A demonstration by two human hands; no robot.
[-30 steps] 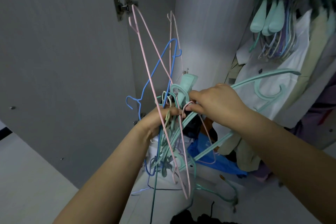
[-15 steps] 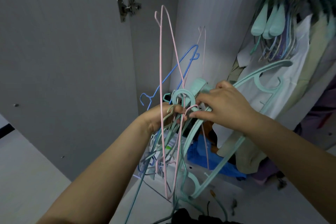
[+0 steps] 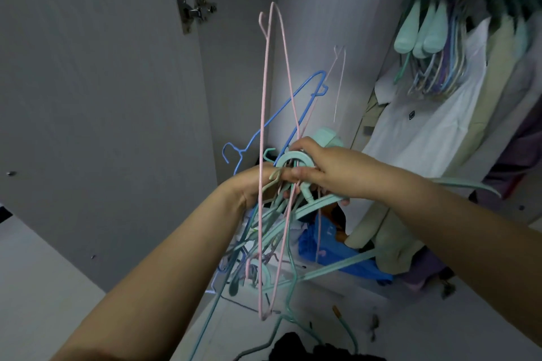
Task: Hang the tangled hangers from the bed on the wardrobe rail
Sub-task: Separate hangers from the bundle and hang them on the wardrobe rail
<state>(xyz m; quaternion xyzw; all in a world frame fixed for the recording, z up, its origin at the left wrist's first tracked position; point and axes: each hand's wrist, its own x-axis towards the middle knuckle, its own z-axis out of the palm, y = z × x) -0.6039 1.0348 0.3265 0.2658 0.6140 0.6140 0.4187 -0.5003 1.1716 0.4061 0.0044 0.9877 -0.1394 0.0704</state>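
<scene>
A tangled bunch of hangers hangs in front of me inside the open wardrobe. It mixes thin pink wire hangers, a blue wire hanger and thick mint plastic ones. My left hand grips the bunch around its middle. My right hand holds a mint plastic hanger at its round hook, fingers curled over the neck. The two hands touch. The rail itself is hidden above the top right edge.
The grey wardrobe door with its metal hinge stands open at left. Several hangers and clothes, among them a white shirt, fill the right side. Blue fabric and dark items lie on the wardrobe floor.
The tall pink hanger has swung from leaning left to nearly upright. My right hand has shifted onto the mint hanger's round hook, and that hanger's arm has dropped from pointing up-right to lying low.
</scene>
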